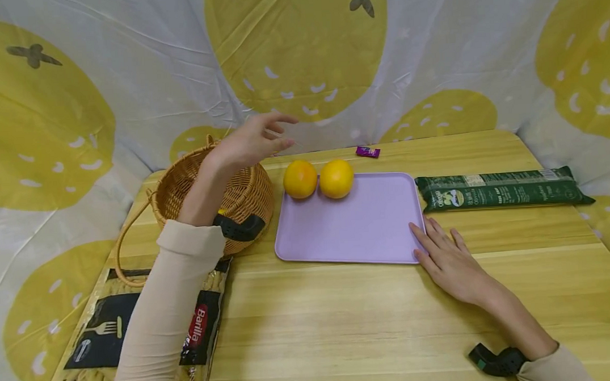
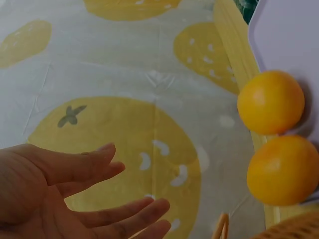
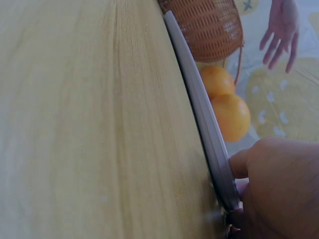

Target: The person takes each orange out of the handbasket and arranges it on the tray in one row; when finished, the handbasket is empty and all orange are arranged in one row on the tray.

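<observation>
My left hand (image 1: pixel 249 140) is raised over the far rim of the wicker basket (image 1: pixel 249 196), its fingers spread and slightly bent with nothing between them. In the left wrist view, two oranges (image 2: pixel 271 102) sit to the right of that hand. They rest side by side at the far left corner of the lilac tray (image 1: pixel 358 228). At the tray's near right corner, my right hand (image 1: pixel 451 266) lies with extended fingers on the rim. The right wrist view shows the thumb (image 3: pixel 240 163) against the tray's edge.
A bag of Barilla pasta (image 1: pixel 203 325) lies at the near left, partly covered by my left sleeve. Right of the tray is a long green packet (image 1: pixel 504 189). A small purple wrapped sweet (image 1: pixel 368 152) lies near the table's back edge, before a patterned cloth (image 1: pixel 299 54).
</observation>
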Demonstrator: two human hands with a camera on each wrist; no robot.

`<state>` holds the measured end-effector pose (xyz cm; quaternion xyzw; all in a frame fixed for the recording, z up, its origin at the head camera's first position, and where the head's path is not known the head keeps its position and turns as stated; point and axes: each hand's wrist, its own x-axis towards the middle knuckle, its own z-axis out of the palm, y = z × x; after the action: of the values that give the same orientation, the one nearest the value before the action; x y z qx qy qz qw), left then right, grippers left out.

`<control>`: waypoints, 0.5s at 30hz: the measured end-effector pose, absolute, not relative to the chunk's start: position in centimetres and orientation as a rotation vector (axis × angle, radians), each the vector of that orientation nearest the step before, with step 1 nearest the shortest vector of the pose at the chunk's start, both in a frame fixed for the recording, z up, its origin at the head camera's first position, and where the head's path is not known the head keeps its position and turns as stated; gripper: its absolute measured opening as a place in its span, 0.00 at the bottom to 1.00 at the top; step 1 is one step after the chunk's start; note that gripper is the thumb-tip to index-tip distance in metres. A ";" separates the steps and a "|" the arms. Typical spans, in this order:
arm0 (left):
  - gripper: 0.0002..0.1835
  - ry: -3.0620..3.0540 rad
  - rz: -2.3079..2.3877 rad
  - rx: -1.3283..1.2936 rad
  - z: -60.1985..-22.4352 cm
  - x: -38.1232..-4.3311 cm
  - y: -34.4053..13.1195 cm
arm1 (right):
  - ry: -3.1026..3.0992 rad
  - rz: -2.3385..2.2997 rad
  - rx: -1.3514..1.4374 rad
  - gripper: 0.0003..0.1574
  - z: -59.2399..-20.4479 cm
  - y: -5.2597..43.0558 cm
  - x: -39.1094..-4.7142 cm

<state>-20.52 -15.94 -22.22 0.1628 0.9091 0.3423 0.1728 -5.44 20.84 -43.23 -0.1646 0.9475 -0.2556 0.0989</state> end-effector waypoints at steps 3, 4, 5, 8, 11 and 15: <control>0.24 2.601 0.956 0.456 -21.7 -20.8 -17.9 | 2.804 -0.757 -0.487 0.39 -43.2 20.8 -5.4; 0.23 2.607 0.948 0.457 -21.7 -20.9 -18.6 | 2.805 -0.756 -0.488 0.39 -43.2 20.8 -5.4; 0.21 2.610 0.941 0.455 -21.7 -21.0 -19.3 | 2.807 -0.754 -0.491 0.39 -43.2 20.8 -5.4; 0.18 2.596 0.930 0.463 -21.8 -21.4 -21.5 | 2.809 -0.753 -0.494 0.39 -43.2 20.7 -5.3; 0.15 2.557 0.891 0.497 -22.0 -22.1 -23.9 | 2.812 -0.756 -0.494 0.39 -43.3 20.7 -5.2; 0.15 2.496 0.821 0.547 -22.6 -22.8 -26.7 | 2.812 -0.753 -0.496 0.39 -43.3 20.7 -5.2</control>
<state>-22.76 -26.70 -22.61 0.1984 0.9057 0.2981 0.2268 -5.23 20.68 -43.28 -0.1673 0.9480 -0.2539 0.0940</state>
